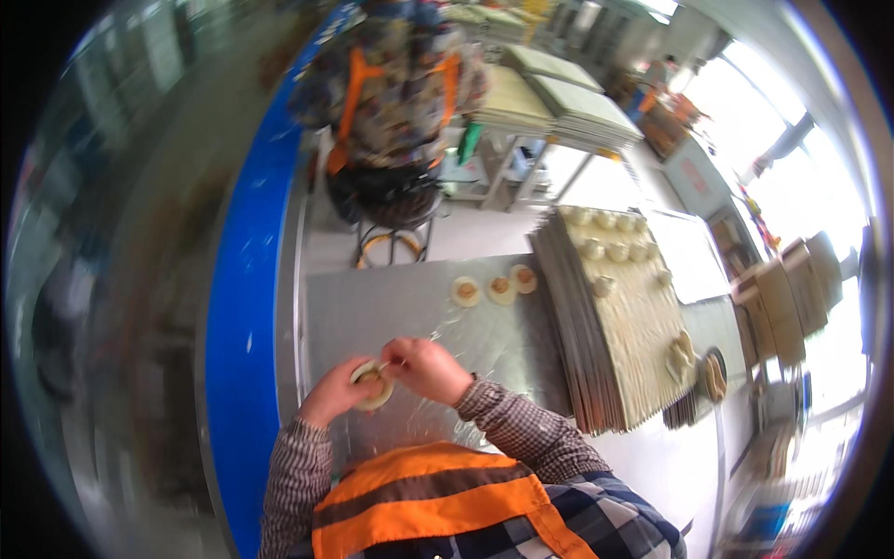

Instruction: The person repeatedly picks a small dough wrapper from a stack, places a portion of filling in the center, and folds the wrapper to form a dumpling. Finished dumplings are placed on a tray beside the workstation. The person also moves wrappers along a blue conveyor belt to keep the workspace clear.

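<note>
My left hand (pixel 333 391) holds a round, pale dough wrapper (pixel 372 402) over the metal table (pixel 363 303), with some filling showing in its middle. At the wrapper's upper right edge, the fingertips of my right hand (pixel 430 369) are pinched together on the dough. Farther off on the table lie three flat dough rounds, each topped with brownish filling: one on the left (pixel 466 292), one in the middle (pixel 501 290) and one on the right (pixel 525 278).
To my right, a tall stack of trays (pixel 633 326) has several shaped buns (pixel 617 252) and a crumpled cloth (pixel 681 358) on its cloth-covered top. A blue strip (pixel 244 279) edges the left side. Ahead, a person (pixel 396 102) is by a stool (pixel 391 244); more stacked trays (pixel 582 107) stand beyond.
</note>
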`<state>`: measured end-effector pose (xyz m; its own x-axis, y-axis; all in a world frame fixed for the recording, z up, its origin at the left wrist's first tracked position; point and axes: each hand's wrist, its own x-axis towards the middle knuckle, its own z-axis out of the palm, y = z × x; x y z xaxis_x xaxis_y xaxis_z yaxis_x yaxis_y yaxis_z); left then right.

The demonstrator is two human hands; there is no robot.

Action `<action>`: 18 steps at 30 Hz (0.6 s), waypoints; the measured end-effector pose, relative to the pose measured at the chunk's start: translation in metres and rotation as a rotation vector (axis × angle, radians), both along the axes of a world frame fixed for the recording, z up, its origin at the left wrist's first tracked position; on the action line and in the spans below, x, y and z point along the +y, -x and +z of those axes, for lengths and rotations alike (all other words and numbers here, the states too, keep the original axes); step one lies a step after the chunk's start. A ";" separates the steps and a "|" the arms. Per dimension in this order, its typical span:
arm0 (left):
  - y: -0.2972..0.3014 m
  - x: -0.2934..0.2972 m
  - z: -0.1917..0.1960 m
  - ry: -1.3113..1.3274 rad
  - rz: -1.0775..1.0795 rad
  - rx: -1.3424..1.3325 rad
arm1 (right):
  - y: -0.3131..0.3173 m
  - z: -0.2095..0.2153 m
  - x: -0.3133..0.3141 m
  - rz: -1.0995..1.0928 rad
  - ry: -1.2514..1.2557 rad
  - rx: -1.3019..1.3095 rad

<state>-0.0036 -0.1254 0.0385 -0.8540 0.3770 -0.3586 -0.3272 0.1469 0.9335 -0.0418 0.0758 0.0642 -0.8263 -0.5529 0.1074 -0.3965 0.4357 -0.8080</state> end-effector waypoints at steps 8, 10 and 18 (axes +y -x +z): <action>-0.004 0.009 0.008 -0.185 0.123 -0.074 | -0.008 -0.004 0.016 0.032 -0.005 0.168; -0.009 0.015 0.005 -0.187 0.129 -0.079 | -0.013 -0.005 0.020 0.009 0.070 0.123; -0.001 0.030 0.004 0.117 -0.056 -0.024 | -0.022 -0.019 0.027 -0.057 -0.001 0.144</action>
<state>-0.0024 -0.0956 0.0422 -0.8235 0.3779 -0.4232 -0.3375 0.2733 0.9008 -0.0195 0.1026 0.0450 -0.8325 -0.5057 0.2263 -0.4826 0.4614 -0.7444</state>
